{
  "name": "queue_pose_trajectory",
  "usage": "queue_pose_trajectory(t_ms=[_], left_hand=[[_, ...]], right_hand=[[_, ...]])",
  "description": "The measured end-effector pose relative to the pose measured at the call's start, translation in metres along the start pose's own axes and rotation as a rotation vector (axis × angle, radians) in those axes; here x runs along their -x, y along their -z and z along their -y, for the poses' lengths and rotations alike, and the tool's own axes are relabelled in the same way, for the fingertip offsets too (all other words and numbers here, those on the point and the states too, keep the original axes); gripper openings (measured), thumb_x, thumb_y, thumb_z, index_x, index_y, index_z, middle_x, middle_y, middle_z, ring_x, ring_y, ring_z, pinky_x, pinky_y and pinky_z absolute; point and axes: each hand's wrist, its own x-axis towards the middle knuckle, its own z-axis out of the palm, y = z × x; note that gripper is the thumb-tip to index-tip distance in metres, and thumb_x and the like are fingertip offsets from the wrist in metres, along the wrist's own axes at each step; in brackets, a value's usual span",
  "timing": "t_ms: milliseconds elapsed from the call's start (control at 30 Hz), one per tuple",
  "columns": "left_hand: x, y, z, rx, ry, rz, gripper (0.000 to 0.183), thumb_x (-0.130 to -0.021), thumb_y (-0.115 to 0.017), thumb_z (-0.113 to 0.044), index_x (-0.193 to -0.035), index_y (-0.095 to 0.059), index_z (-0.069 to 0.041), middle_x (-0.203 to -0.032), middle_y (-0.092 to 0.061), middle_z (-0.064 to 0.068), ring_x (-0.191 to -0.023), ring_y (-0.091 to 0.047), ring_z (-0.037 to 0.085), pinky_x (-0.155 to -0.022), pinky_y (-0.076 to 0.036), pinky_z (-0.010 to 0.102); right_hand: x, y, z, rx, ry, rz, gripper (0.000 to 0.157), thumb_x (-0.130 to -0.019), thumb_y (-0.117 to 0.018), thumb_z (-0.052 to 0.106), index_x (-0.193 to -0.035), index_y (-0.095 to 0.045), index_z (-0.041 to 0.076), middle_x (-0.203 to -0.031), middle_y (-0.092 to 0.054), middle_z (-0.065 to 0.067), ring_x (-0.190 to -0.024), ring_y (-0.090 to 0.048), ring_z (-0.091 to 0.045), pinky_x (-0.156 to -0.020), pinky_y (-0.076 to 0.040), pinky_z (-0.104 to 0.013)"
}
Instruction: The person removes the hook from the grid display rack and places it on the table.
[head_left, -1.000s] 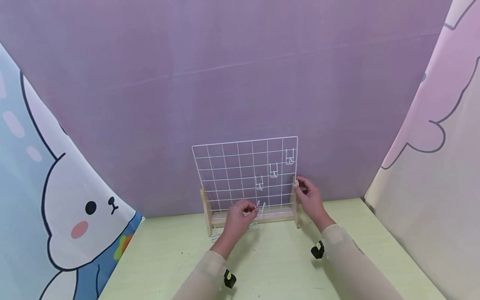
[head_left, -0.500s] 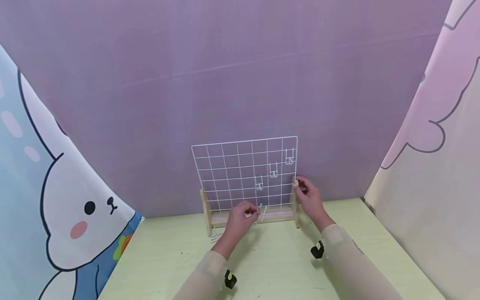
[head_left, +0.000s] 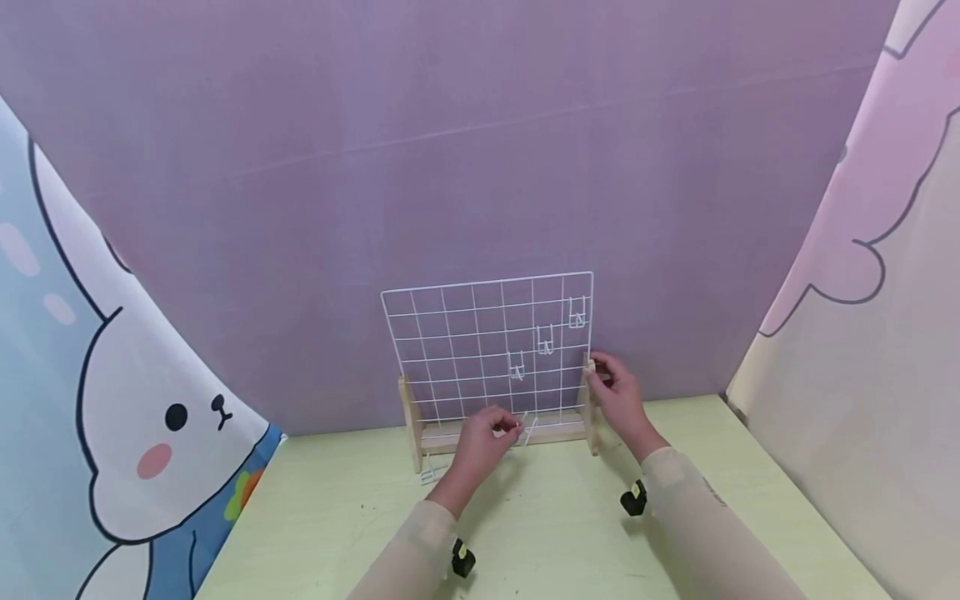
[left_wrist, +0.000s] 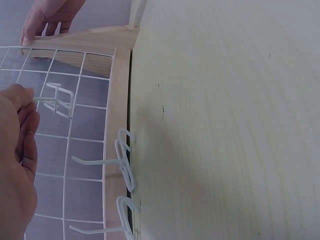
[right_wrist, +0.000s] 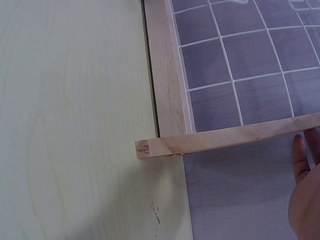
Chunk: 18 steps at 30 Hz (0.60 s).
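A white wire grid panel (head_left: 487, 282) stands upright in a wooden stand (head_left: 555, 432). Between thumb and fingertips my left hand (head_left: 483, 446) pinches the prong of a white wire hook (left_wrist: 64, 102), just in front of the grid's lower part. Whether the hook touches the wires I cannot tell. My right hand (head_left: 621, 400) grips the top of the stand's right upright (right_wrist: 230, 136), its fingers partly hidden there. Three hooks hang in a diagonal on the grid: an upper one (head_left: 577, 319), a middle one (head_left: 545, 346) and a lower one (head_left: 517, 371).
Two loose hooks, one nearer (left_wrist: 125, 165) and one lower in view (left_wrist: 122, 220), lie along the stand's front on the pale table (head_left: 555, 533). A purple backdrop (head_left: 480, 167) rises behind, with printed side panels (head_left: 172, 467) left and right.
My left hand has shifted slightly right and down with the hook, which has tilted a little. My right hand keeps its place on the upright.
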Motion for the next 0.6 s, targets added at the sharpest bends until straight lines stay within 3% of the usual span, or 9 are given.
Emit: queue_pose_trajectory(t_ms=[333, 600], left_hand=[[0.000, -0.004, 0.005, -0.007, 0.005, 0.019, 0.008, -0.098, -0.086, -0.011, -0.097, -0.082, -0.018, -0.092, -0.072, -0.013, -0.088, -0.067, 0.005, -0.084, -0.062, 0.028], [-0.001, -0.008, 0.012, -0.010, 0.012, 0.038, 0.008, -0.098, -0.086, -0.012, -0.098, -0.082, -0.019, -0.093, -0.073, -0.014, -0.090, -0.068, 0.006, -0.085, -0.061, 0.027]], right_hand=[[0.001, 0.001, 0.004, 0.005, -0.007, 0.006, 0.034, -0.108, -0.065, -0.003, -0.142, -0.063, -0.009, -0.128, -0.066, -0.032, -0.110, -0.063, -0.039, -0.081, -0.055, -0.015], [-0.007, 0.000, -0.029, 0.044, 0.003, -0.008, 0.034, -0.110, -0.064, 0.001, -0.144, -0.063, -0.005, -0.130, -0.066, -0.030, -0.110, -0.063, -0.035, -0.082, -0.055, -0.015]])
